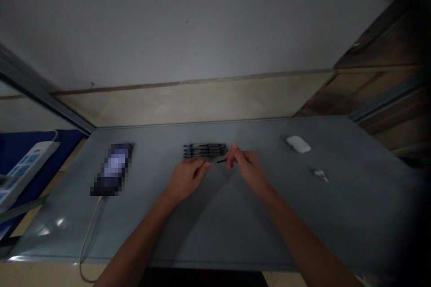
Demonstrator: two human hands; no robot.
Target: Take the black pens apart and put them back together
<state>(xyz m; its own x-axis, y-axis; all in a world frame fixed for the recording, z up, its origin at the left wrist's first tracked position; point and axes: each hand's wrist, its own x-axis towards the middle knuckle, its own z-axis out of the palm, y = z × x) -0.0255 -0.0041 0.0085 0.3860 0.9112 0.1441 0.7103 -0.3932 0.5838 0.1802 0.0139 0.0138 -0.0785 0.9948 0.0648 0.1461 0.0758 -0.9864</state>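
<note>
1. Pen refill (220, 160) sits near the middle of the tabletop (188, 242), between both hands.
2. Right hand (247, 170) pinches it, fingers nearly shut.
3. Left hand (185, 179), half-curled, sits at its 9 o'clock end; contact unclear.
4. Refill row (205, 150) lies at 11 o'clock.

Grey tabletop (336, 210) — black pen refills (205, 150) in stripes, white earbud case (298, 144).

Left hand (186, 179), right hand (247, 171), seemingly pinching

Single head-worn view, facing forward and down, close above desk (336, 219), left hand (186, 181), right hand (247, 170).
</note>
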